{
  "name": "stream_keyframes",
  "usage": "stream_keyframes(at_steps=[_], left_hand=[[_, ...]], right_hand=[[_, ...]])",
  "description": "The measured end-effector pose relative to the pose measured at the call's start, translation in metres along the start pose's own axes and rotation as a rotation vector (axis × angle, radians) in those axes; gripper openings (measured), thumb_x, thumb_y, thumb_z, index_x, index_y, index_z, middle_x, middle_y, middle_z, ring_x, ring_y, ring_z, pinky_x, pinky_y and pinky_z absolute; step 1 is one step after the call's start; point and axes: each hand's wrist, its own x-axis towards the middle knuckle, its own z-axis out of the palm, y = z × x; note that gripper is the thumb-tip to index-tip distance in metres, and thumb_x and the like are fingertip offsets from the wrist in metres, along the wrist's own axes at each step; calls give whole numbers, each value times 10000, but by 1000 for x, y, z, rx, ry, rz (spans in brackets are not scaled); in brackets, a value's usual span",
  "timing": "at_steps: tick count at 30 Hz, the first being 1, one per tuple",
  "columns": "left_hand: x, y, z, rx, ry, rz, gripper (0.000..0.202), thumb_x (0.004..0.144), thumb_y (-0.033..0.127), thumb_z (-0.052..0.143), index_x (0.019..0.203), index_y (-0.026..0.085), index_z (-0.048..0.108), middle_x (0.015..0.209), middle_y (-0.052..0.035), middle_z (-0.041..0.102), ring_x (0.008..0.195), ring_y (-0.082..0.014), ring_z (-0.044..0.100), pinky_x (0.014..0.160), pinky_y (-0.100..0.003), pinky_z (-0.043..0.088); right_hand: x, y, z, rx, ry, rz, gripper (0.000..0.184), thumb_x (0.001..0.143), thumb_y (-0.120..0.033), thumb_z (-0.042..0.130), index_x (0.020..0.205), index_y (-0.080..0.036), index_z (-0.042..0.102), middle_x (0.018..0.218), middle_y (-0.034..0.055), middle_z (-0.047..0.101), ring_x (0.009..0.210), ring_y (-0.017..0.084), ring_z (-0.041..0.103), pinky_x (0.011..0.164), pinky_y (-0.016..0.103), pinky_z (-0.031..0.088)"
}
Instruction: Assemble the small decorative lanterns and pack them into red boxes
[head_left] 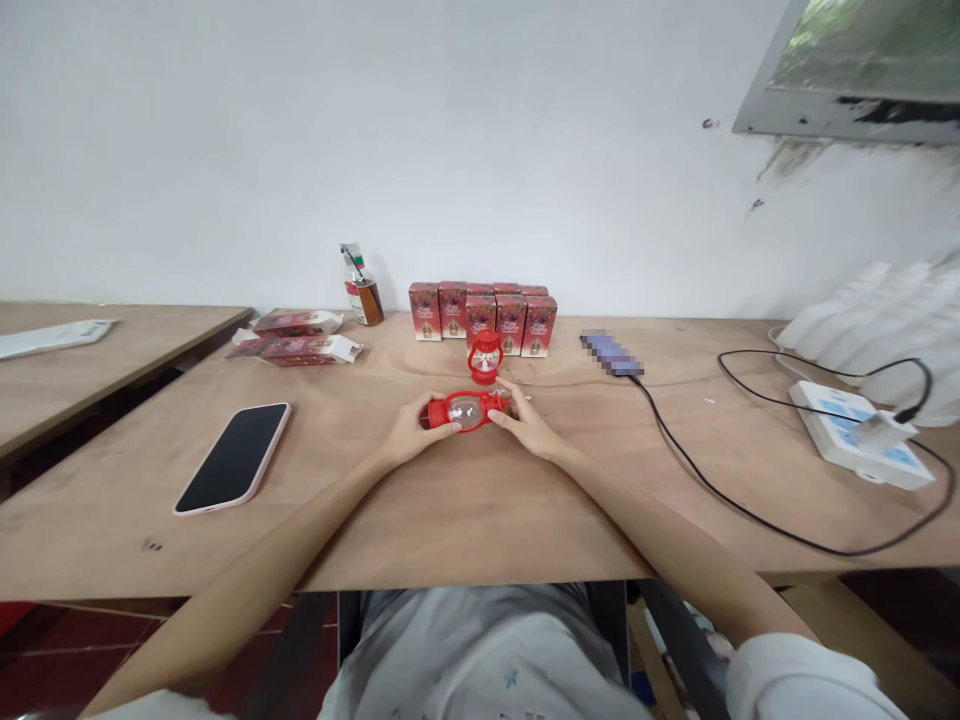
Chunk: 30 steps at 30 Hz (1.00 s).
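Note:
A small red toy lantern with a clear globe (466, 411) lies on its side on the wooden table (480, 520), held between both my hands. My left hand (411, 428) grips its left end and my right hand (525, 422) grips its right end, fingers curled round it. Just behind stands a second red lantern (485, 356), upright. Further back, several small red boxes (484, 315) stand in a cluster near the wall.
A black phone in a pink case (234, 457) lies at the left. Flattened red cartons (296, 338) and a small brown bottle (365, 292) sit at the back left. A phone on a black cable (611, 354), a white power strip (859, 432) and stacked white items (877, 315) are at the right.

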Motion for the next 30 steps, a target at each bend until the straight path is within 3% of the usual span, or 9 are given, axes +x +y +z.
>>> stream_keyframes(at_steps=[3, 5, 12, 20, 26, 30], left_hand=[[0, -1, 0, 0, -23, 9, 474, 676, 490, 707, 1002, 183, 550, 966, -46, 666, 851, -210, 623, 815, -355, 497], [0, -2, 0, 3, -29, 18, 476, 682, 488, 703, 1011, 182, 546, 975, -47, 662, 858, -209, 619, 815, -349, 492], [0, 0, 0, 26, -56, 18, 475, 686, 489, 694, 1002, 168, 543, 935, -42, 654, 817, -197, 602, 770, -323, 479], [0, -1, -1, 28, -67, -12, 464, 702, 504, 678, 997, 174, 538, 911, -28, 642, 794, -188, 585, 749, -310, 460], [2, -3, -1, 40, -47, -45, 456, 703, 531, 659, 961, 171, 554, 917, -33, 643, 809, -193, 581, 768, -321, 458], [2, -2, -1, -10, -39, -69, 455, 686, 521, 675, 948, 167, 559, 906, -28, 633, 817, -187, 574, 761, -305, 455]], right_hand=[[-1, -7, -1, 85, -20, 84, 587, 868, -522, 490, 1354, -237, 324, 1386, 108, 436, 1259, 197, 439, 1050, 410, 355], [-1, -13, -3, 107, -20, 99, 533, 871, -508, 491, 1311, -235, 369, 1402, 99, 424, 1298, 199, 398, 1094, 412, 295], [-2, -25, -4, 81, 7, 168, 436, 862, -454, 512, 1211, -210, 422, 1189, 81, 567, 1008, 188, 567, 902, 377, 448], [-4, -19, -4, -74, 106, 49, 503, 840, -424, 553, 1246, -202, 355, 1181, 102, 559, 981, 195, 577, 871, 375, 458], [-8, -26, -1, -274, 82, -16, 328, 899, -370, 434, 1171, -188, 434, 1055, 103, 615, 948, 223, 605, 823, 373, 458], [-9, -32, 0, -187, 179, -27, 259, 930, -372, 342, 1055, -204, 494, 922, 61, 637, 847, 193, 617, 766, 327, 452]])
